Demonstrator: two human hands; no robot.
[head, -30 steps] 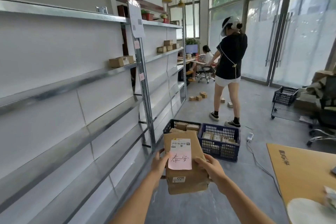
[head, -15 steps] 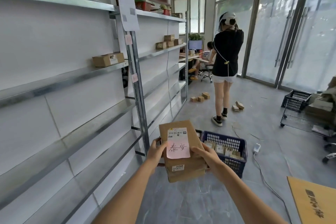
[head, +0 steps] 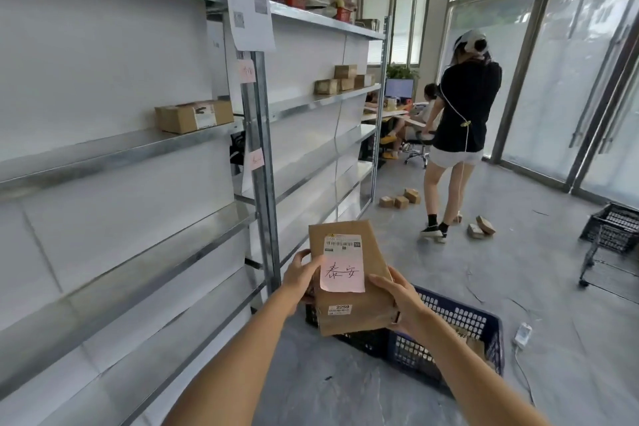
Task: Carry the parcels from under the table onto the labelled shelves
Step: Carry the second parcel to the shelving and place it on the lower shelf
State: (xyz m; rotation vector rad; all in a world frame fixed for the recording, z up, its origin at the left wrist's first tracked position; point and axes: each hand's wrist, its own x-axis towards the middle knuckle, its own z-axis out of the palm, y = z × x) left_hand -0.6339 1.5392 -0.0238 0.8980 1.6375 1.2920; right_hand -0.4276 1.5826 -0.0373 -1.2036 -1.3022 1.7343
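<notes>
I hold a brown cardboard parcel (head: 359,313) in front of me with both hands, its top face showing a barcode label and a pink handwritten note (head: 342,272). My left hand (head: 301,276) grips its left edge and my right hand (head: 401,304) grips its right edge. Metal shelves (head: 114,152) run along the left, with small pink labels (head: 246,71) stuck on the upright post (head: 262,162). One brown box (head: 193,116) sits on the near shelf, and several boxes (head: 340,79) rest on the farther shelf.
A dark blue crate (head: 460,332) with parcels stands on the floor below my hands. A person in a black top (head: 461,135) stands ahead with small boxes (head: 401,199) scattered by their feet. A black wire cart (head: 612,232) is at the right. Another person sits at a desk behind.
I have moved forward along the shelves with the parcel held in both hands. The crates now lie under my hands, and the standing person has stepped farther away.
</notes>
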